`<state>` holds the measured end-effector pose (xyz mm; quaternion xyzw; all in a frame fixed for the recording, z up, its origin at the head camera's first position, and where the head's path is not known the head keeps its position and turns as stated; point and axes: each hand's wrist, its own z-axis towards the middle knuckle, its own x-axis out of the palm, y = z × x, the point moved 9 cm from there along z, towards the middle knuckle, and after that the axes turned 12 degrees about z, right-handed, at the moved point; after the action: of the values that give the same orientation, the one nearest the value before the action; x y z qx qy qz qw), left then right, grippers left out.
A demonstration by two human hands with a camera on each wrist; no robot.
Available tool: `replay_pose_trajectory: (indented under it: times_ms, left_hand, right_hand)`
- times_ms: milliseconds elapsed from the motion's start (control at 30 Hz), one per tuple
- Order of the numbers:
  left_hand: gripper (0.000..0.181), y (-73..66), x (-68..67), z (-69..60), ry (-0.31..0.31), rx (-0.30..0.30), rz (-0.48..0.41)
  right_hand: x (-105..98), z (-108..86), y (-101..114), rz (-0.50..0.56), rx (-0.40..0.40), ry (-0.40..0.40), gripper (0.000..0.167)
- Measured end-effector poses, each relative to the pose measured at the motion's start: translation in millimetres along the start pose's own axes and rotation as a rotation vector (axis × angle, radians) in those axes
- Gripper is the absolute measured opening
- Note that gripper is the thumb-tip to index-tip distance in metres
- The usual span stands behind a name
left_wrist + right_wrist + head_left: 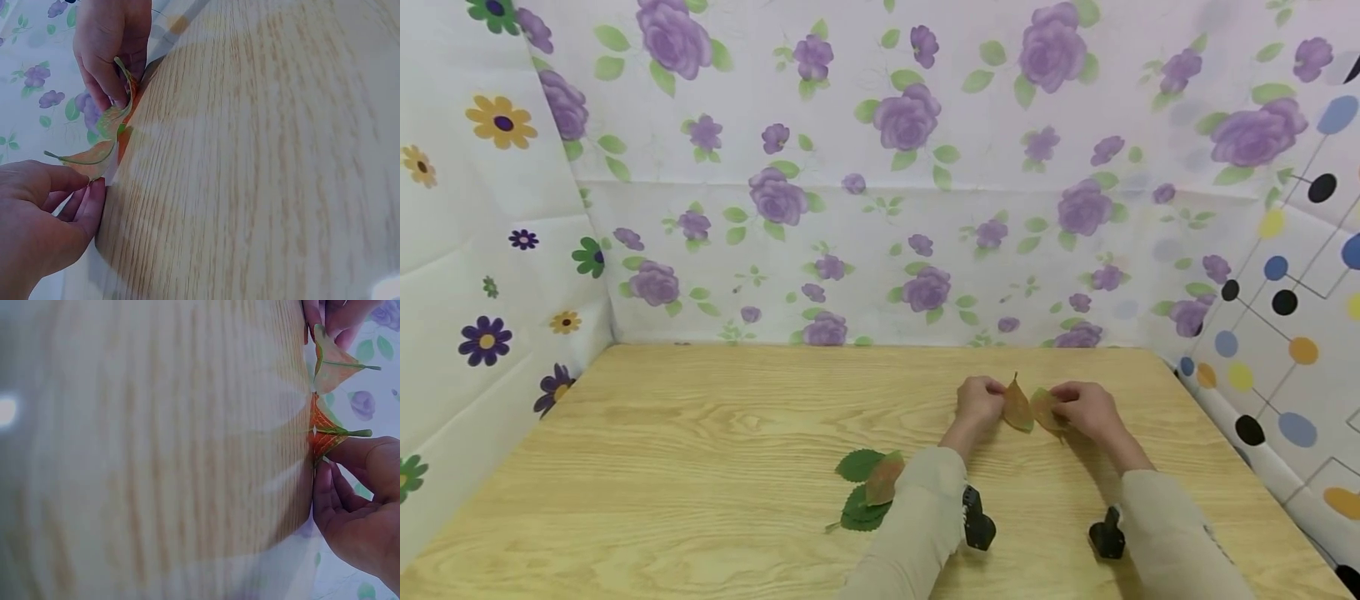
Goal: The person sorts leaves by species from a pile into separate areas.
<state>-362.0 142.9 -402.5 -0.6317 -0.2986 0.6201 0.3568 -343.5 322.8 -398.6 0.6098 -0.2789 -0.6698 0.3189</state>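
Observation:
My left hand (981,400) pinches an orange-brown leaf (1017,407) by its edge, with the leaf's stem pointing away from me. Just right of it, my right hand (1086,408) pinches a second orange and green leaf (1043,408), whose stem points toward me. Both leaves are close side by side at the tabletop. In the left wrist view, thumb and fingers of the left hand (47,215) meet on the leaf's edge (94,159). The right wrist view has the right hand (362,506) gripping its leaf (325,428) at the rim.
Left of my left forearm lies a small group of leaves: green ones (865,508) and an orange-brown one (883,479), partly hidden by the sleeve. The wood-grain table (700,433) meets a flowered cloth (850,250) behind, with patterned cloths at both sides.

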Motion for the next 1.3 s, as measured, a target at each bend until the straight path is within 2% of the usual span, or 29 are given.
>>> replay_pose_trajectory:
  times_ms: [233, 467, 600, 733, 867, 1000, 1133, 1300]
  left_hand:
    - [0.018, -1.8, -1.9, -1.8, 0.017, 0.036, 0.007]
    - [0.019, -3.8, 0.7, -1.7, 0.076, 0.091, 0.017]
    - [0.02, -2.8, -0.1, -0.6, 0.103, 0.101, 0.033]
    - [0.021, -0.1, -0.8, 0.3, 0.157, 0.08, 0.018]
    - [0.023, -4.9, -3.6, 0.9, 0.22, 0.099, 0.021]
    - [0.024, -12.1, -11.9, -1.1, 0.282, 0.165, 0.062]
    - [0.025, -19.2, -24.4, -8.4, 0.327, 0.243, 0.111]
    - [0.024, -33.1, -51.7, -25.4, 0.346, 0.36, 0.169]
  right_hand:
    - [-1, 0.0, -2, -0.002, 0.011, -0.018, 0.028]
    - [-1, 1.0, -3, -0.007, 0.019, -0.025, 0.028]
    - [1, 0.6, -4, -0.001, 0.026, -0.013, 0.029]
    - [2, 0.5, -5, -0.001, 0.022, -0.006, 0.03]
    - [1, 0.6, -6, -0.003, 0.023, -0.009, 0.03]
    - [3, 0.5, -6, 0.011, 0.032, -0.006, 0.03]
    - [3, 0.4, -6, 0.018, 0.028, -0.01, 0.031]
    - [2, -0.4, -8, 0.026, 0.016, -0.012, 0.031]
